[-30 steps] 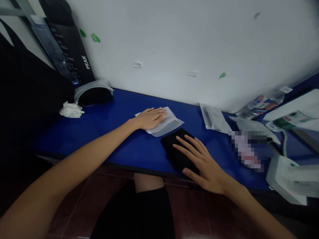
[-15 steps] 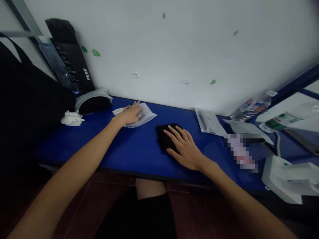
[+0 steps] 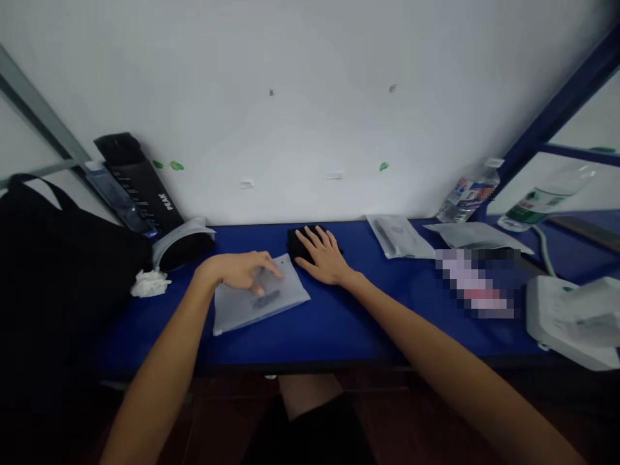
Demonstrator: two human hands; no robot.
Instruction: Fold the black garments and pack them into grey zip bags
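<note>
Frosted plastic pouch (image 3: 261,303) is lying on the blue tabletop (image 3: 349,336). Head view: you're resting your open left hand (image 3: 239,271) on it, ungrasped, and your flat right hand (image 3: 324,258) on a black folded item (image 3: 303,237). Pouch looks light, soft, slippery; pinch its edge.

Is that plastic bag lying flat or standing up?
Flat: the frosted plastic bag lies on the blue table, under the left hand.
</note>
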